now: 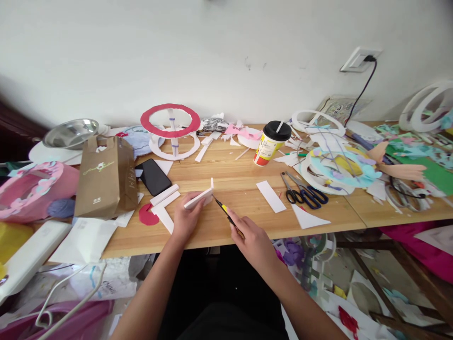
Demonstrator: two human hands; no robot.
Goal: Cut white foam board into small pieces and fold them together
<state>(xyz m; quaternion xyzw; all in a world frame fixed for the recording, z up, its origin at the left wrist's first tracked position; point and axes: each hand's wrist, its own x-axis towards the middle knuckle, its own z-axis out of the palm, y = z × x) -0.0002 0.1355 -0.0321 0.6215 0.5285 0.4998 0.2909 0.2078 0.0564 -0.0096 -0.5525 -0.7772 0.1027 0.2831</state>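
Note:
My left hand [187, 218] grips a white foam board strip [198, 198] and holds it just above the wooden table [226, 226]. My right hand [252, 241] is closed round a yellow and black utility knife [227, 215]. The knife's blade tip points at the right end of the strip. Two more white foam strips [164, 203] lie left of my left hand, beside a red paper scrap [146, 215].
A black phone [154, 176] and brown paper bag [105, 177] lie at left. Behind stand a red-ringed foam frame [171, 128] and a lidded paper cup [272, 143]. Scissors [305, 192], white paper pieces [271, 196] and coloured craft rings [336, 170] fill the right.

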